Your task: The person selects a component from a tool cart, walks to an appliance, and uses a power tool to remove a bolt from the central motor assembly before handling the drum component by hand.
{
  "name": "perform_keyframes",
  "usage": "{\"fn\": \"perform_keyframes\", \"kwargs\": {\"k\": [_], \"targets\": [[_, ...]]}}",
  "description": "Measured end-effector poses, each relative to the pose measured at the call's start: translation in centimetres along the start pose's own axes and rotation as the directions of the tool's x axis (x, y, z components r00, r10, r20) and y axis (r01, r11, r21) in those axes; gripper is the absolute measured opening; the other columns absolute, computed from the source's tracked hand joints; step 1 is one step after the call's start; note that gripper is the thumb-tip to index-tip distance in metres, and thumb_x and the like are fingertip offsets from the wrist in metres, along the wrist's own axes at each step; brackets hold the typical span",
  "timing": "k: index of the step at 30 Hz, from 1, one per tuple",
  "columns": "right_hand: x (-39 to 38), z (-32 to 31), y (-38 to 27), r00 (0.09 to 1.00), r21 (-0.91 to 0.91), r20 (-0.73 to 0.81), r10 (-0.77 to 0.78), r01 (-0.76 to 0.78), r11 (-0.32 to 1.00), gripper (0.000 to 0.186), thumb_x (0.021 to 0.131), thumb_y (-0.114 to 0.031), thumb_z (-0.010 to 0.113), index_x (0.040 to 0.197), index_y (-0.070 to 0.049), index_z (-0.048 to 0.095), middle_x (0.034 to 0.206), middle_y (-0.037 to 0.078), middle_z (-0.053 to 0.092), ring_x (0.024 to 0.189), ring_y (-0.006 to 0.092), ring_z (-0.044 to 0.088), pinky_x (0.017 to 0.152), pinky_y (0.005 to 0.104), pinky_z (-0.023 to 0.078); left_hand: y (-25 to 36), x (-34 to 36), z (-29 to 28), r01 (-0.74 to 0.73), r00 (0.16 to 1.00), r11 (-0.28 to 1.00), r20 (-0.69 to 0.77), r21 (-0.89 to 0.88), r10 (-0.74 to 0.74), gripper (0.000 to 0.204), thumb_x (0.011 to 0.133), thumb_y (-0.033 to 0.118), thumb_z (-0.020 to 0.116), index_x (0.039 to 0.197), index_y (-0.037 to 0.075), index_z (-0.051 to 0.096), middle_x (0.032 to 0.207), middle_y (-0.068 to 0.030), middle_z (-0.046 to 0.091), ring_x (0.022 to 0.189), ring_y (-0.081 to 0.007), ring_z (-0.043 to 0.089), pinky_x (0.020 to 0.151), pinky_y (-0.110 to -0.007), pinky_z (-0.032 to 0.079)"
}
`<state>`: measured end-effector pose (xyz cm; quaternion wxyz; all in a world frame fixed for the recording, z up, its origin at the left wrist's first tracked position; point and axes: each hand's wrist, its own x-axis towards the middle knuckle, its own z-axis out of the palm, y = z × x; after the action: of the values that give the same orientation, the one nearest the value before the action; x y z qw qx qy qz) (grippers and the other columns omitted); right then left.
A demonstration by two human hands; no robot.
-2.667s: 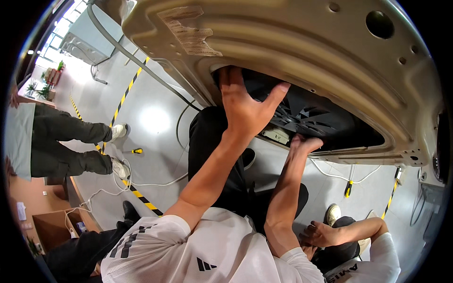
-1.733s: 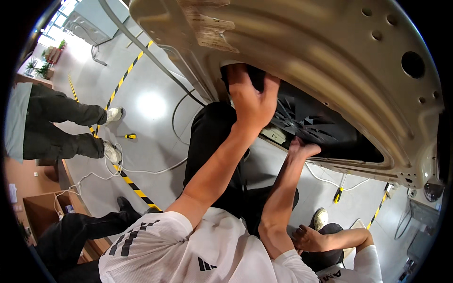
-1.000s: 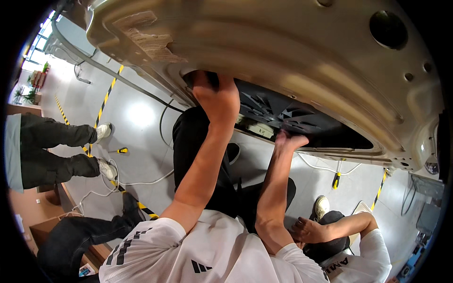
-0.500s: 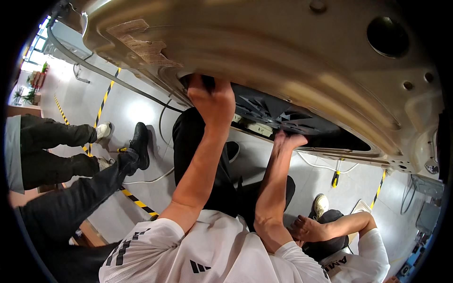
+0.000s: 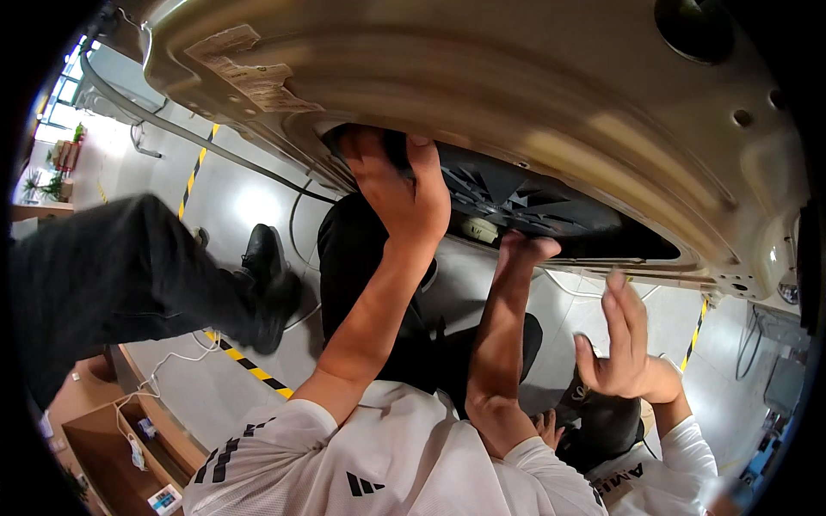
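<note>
A large beige sheet-metal panel (image 5: 533,95) hangs overhead, with a long opening that shows a black ribbed plastic part (image 5: 516,193). My left hand (image 5: 397,185) is raised to the left end of that opening, and its fingers curl over the edge of the black part. My right hand (image 5: 520,251) reaches up into the lower rim of the opening. Its fingers are hidden behind the rim, so I cannot tell what they hold. I wear a white short-sleeved shirt (image 5: 379,456).
A co-worker's open hand (image 5: 621,342) is raised at the lower right, below the panel. Another person's dark-trousered leg and black shoe (image 5: 267,288) step in from the left. Cables (image 5: 297,215) and yellow-black floor tape (image 5: 249,365) lie on the grey floor. A wooden shelf (image 5: 129,430) stands lower left.
My left hand has shifted to the left end of the opening and closed on its edge. A person's leg has swung in from the left. The co-worker's hand has risen.
</note>
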<state>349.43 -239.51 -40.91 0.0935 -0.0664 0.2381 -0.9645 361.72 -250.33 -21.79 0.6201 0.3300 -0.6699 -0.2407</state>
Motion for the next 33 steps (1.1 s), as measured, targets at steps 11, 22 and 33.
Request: {"fn": "perform_keyframes", "kwargs": {"k": [11,22,33], "targets": [[0.1,17.3,-16.9,0.312,-0.300,0.853,0.418,0.949,-0.098,0.068,0.070,-0.013,0.068,0.121,0.014,0.033,0.111,0.031,0.042,0.095,0.0432,0.046,0.081,0.0470,0.037,-0.8,-0.7,-0.5,-0.104,0.993,0.993,0.068,0.054,0.100,0.039,0.084,0.021,0.052,0.111,-0.005,0.042,0.101,-0.0221,0.041,0.090,-0.0344,0.041,0.083,-0.041,0.033],[0.8,17.2,-16.4,0.260,-0.257,0.905,0.337,0.965,-0.056,0.060,0.068,-0.010,0.067,0.118,0.010,0.041,0.111,0.027,0.047,0.093,0.0401,0.049,0.080,0.0420,0.040,-1.1,-1.2,-0.6,-0.091,0.985,0.994,0.150,0.057,0.081,0.052,0.079,0.021,0.057,0.116,-0.009,0.037,0.107,-0.0261,0.041,0.098,-0.0396,0.038,0.089,-0.045,0.029],[-1.7,10.7,-22.9,-0.090,-0.189,0.879,0.467,0.835,0.517,0.041,0.067,-0.009,0.060,0.107,-0.002,0.053,0.109,0.016,0.055,0.103,0.0296,0.054,0.086,0.0400,0.045,-1.4,0.2,-1.7,-0.154,0.969,0.982,0.211,0.111,0.128,0.050,0.078,0.032,0.062,0.097,-0.009,0.041,0.095,-0.0258,0.043,0.089,-0.0418,0.040,0.080,-0.047,0.032]]}}
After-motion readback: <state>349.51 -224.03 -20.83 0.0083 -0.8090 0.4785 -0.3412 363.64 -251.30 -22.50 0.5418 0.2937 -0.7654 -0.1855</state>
